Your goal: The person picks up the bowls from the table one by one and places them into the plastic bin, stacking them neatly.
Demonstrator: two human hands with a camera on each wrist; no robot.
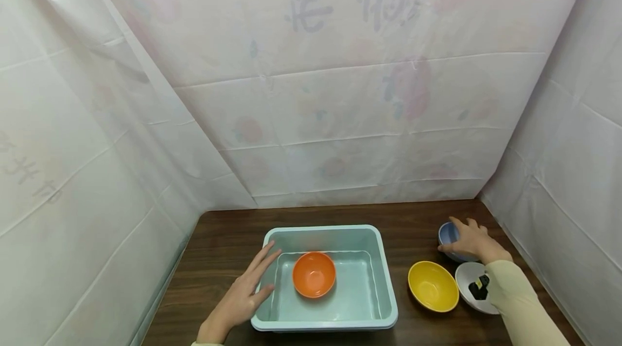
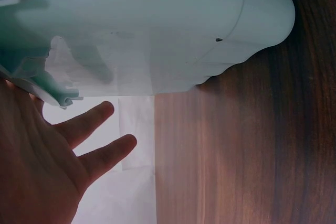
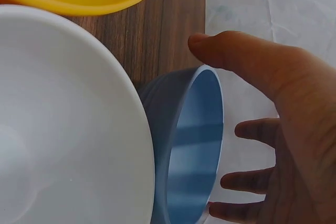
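Loose right hand [image 1: 470,241] over the blue bowl [image 1: 448,233]; no grip seen.
In the head view, places the blue bowl toward the far right corner of the table [image 1: 216,241], under parted, uncurled fingers; shows the white bowl [image 1: 466,276] nearer, partly hidden by the sleeve [image 1: 517,294], and the yellow bowl [image 1: 434,286] beside it. Sets the left hand [image 1: 243,289], with fingers spread, at the left rim of the tub [image 1: 323,326], with the orange bowl [image 1: 314,275] inside. In the left wrist view, shows two straight fingers beside the tub; leaves contact unclear. In the right wrist view, shows the thumb near the blue bowl's rim; cannot confirm touch. For a sound grip, bring thumb and fingers fully to the rim before closing, and keep clear of the white bowl.
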